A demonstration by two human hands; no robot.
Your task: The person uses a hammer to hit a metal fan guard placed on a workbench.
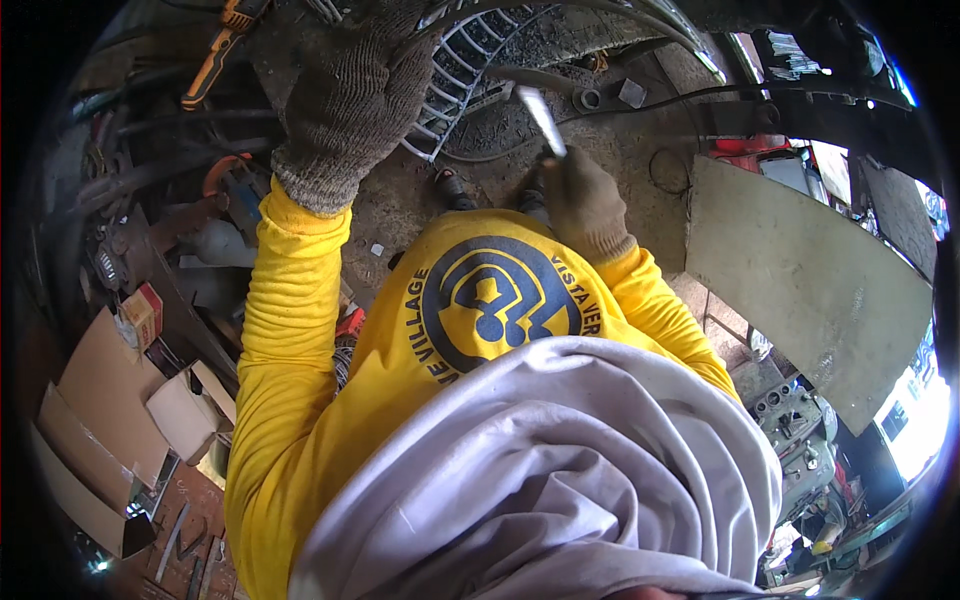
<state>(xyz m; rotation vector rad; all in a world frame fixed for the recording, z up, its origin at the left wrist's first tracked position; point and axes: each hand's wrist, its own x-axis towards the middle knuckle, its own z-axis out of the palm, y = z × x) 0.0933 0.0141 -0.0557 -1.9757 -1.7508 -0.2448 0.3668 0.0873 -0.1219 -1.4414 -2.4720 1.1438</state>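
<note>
My left hand (355, 105), in a brown knitted glove, is raised at the upper left, its back toward me. Its fingers close on the edge of a curved metal grille (455, 85), though the fingertips are partly hidden. Thin rungs run between the grille's bent bars. My right hand (590, 200), gloved the same way, is closed around a flat, silvery metal tool (541, 120) that points up and away. Glare on the tool hides its exact kind. It is apart from the grille's lower end.
An orange and black power tool (215, 55) lies at the far left. A large flat sheet (800, 270) stands at the right. Cardboard boxes (110, 400) are at the lower left. On the ground ahead are a small metal ring (590, 99) and a dark cable (665, 170).
</note>
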